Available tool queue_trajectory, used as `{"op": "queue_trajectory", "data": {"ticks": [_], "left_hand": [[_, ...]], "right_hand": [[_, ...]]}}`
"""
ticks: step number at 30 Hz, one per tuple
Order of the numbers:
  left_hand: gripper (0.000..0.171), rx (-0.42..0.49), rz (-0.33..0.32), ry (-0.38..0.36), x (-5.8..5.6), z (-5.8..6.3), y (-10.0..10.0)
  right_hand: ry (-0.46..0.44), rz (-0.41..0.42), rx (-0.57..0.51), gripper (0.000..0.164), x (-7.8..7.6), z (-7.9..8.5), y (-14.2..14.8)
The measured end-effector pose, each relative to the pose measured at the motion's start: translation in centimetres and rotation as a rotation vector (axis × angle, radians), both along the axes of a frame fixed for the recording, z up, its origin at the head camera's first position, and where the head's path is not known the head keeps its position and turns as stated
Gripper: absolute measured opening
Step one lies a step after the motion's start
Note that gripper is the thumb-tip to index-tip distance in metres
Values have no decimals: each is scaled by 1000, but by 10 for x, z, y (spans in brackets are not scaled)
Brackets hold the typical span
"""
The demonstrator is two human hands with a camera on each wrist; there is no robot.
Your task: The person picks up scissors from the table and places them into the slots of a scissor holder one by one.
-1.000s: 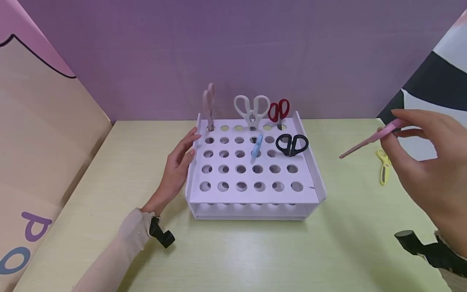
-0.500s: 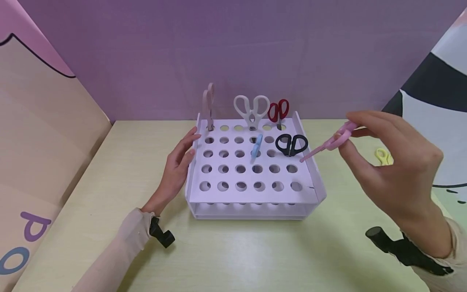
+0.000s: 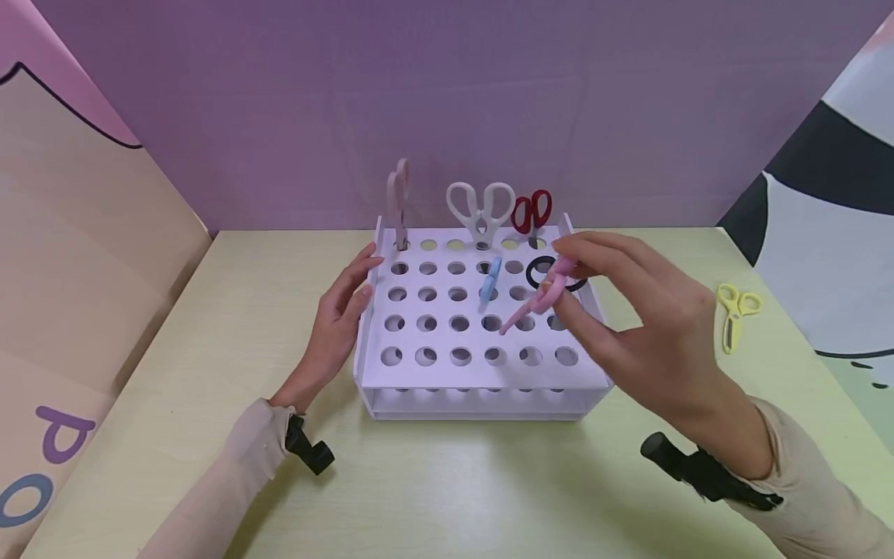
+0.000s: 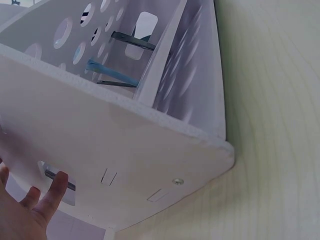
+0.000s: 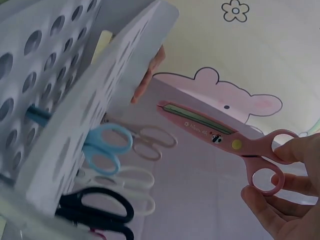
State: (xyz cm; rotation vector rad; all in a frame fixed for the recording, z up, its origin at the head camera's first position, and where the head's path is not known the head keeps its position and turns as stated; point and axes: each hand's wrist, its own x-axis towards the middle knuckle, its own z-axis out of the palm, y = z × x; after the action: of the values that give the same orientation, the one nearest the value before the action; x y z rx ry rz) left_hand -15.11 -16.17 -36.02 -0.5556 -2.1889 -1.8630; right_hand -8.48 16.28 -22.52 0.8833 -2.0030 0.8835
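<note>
My right hand (image 3: 653, 334) pinches a pair of pink scissors (image 5: 200, 127) by the handle loops, above the right part of a white rack with rows of round holes (image 3: 482, 378). In the head view their tip points down and to the left. My left hand (image 3: 334, 335) rests against the rack's left side panel with its fingers extended. Along the back row stand pale pink scissors (image 3: 396, 203), white scissors (image 3: 482, 213) and red scissors (image 3: 532, 213). Further forward are light blue scissors (image 3: 491, 281) and black scissors (image 5: 87, 215), the latter partly hidden behind the pink pair in the head view.
Yellow scissors (image 3: 733, 317) lie on the light wooden table (image 3: 447, 489) to the right of the rack. A purple backdrop (image 3: 293, 116) rises behind the table, with printed panels at both sides.
My right hand has carried the pink scissors leftward, from beside the rack to over its right part. The yellow scissors have come into full view. The left hand has stayed put.
</note>
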Motion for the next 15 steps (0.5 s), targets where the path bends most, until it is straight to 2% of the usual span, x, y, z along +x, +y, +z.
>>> {"op": "queue_trajectory", "data": {"ticks": [2,7,13,15], "left_hand": [[39,3,0,5,-3,-4,-1],[40,7,3,-15,-2,0,-1],[39,-7,3,-38,12,21,6],[39,-10,4,-41,14,24,7]], "right_hand": [[-3,16,8,45,1,-2,-6],[9,53,40,43,0,-6,-19],[30,98,49,34,-4,-12,-30],[22,104,67,31,-5,-15,-32]]}}
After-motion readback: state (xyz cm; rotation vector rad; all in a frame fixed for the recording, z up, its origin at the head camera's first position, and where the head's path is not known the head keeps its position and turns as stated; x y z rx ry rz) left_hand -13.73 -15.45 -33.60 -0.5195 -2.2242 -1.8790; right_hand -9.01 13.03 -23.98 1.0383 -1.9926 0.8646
